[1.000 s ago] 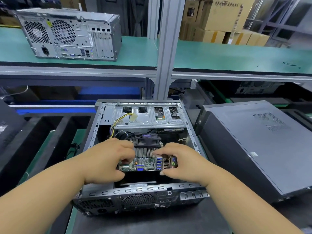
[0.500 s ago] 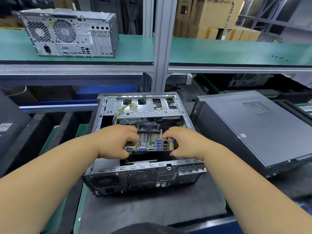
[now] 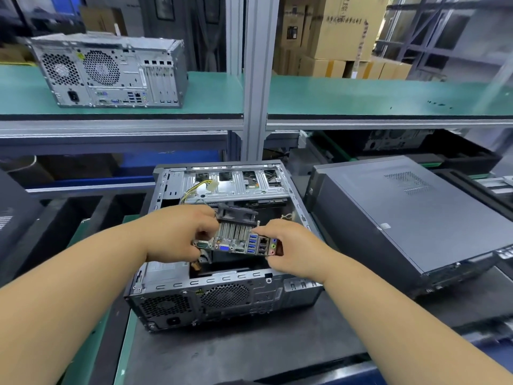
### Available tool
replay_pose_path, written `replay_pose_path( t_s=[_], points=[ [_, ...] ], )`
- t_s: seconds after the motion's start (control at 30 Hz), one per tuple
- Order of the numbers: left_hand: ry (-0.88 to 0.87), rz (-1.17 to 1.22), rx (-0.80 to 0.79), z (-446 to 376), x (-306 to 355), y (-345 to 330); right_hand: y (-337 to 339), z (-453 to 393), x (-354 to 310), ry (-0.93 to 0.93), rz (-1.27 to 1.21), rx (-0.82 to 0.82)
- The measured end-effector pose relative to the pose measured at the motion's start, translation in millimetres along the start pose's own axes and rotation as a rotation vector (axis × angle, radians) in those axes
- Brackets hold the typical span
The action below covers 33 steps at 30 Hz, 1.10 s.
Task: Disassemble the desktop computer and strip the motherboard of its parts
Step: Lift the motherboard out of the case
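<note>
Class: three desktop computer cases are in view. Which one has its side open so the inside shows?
The middle case, lying directly before the person, with both hands inside. The case on the green shelf and the dark case at right remain closed.

my left hand (image 3: 177,234) and right hand (image 3: 294,250) sit mid-frame, fingers curled, forearms entering from both lower corners.
</note>
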<state>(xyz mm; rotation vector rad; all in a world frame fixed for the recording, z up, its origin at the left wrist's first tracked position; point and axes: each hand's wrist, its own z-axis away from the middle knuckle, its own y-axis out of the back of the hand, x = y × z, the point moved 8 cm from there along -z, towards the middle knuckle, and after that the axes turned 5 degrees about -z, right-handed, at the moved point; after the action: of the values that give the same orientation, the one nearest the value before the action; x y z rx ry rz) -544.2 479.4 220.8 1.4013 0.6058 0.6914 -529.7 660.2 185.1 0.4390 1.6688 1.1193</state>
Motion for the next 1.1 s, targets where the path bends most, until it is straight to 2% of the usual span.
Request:
replay_pose_path(
  t_s=[0.1, 0.23, 0.37, 0.57, 0.7, 0.87, 1.0, 1.1],
  points=[
    [0.048, 0.100, 0.091, 10, -15, -9, -4, 4, 6, -0.006, -0.121, 0.072],
    [0.128, 0.086, 0.175, 17, -35, -25, -10, 2, 14, -0.055, -0.205, 0.130],
    [0.109, 0.024, 0.288, 8, -35, -18, -4, -11, 7, -0.047, -0.144, 0.140],
    [0.149, 0.090, 0.270, 0, -49, -11, 19, -25, -12, -0.005, 0.072, 0.102],
    [0.140, 0.181, 0.337, 9, -46, 0, 26, -20, -22, -0.004, 0.097, 0.093],
    [0.124, 0.237, 0.348, 16, -41, 3, 20, -22, -38, 0.011, 0.198, 0.062],
    [0.178, 0.392, 0.489, 21, -49, 24, 34, -24, -48, 0.017, 0.125, 0.130],
    [0.216, 0.528, 0.537, 22, -53, 33, 50, -23, -53, 0.014, 0.084, 0.154]
  ],
)
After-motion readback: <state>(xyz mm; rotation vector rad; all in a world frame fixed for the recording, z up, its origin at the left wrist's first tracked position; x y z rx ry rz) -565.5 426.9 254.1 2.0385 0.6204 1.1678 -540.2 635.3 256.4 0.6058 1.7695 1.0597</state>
